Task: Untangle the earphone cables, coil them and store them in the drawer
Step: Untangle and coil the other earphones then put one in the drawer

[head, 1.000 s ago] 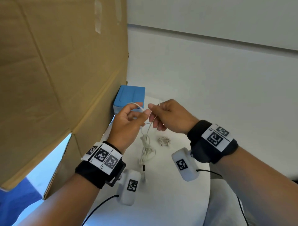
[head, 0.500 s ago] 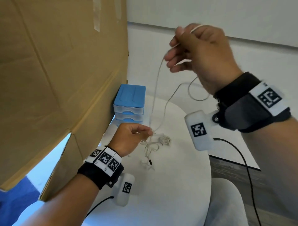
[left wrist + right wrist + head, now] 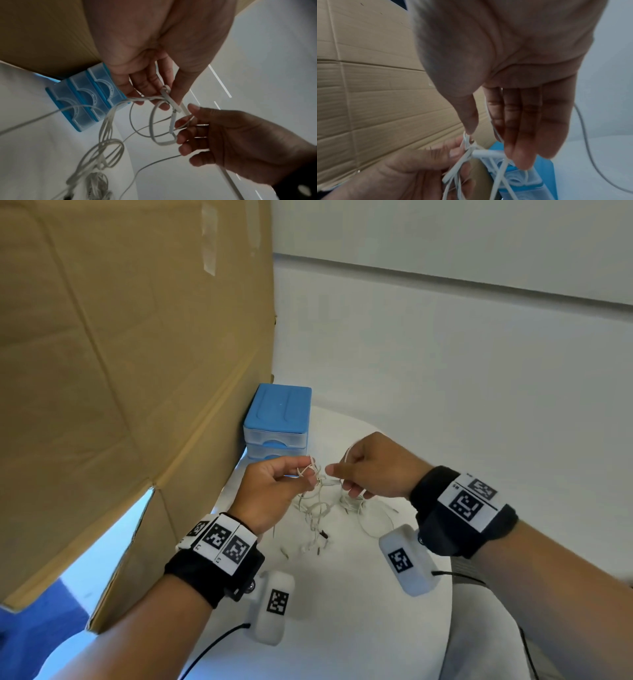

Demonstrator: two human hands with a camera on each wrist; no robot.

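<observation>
White earphone cables (image 3: 318,510) hang in a tangle above the white table (image 3: 342,628), with plugs and buds trailing onto it. My left hand (image 3: 306,474) pinches a knot of strands between thumb and fingers; the left wrist view shows the cables (image 3: 109,148) looping down from it. Close on its right, my right hand (image 3: 337,479) pinches another strand of the cables (image 3: 467,152), and loops run through its fingers (image 3: 185,136). The blue drawer unit (image 3: 277,419) stands just behind the hands with its drawers (image 3: 82,97) closed.
A large cardboard sheet (image 3: 120,354) leans along the left side, right against the drawer unit. The table's rounded edge (image 3: 448,594) runs on the right, with a grey seat below. Black wrist-camera leads (image 3: 212,648) trail near my forearms.
My right hand, which had lifted a strand high above the table, has come back down beside the left hand. The left hand rose slightly, and the tangle now hangs between both hands.
</observation>
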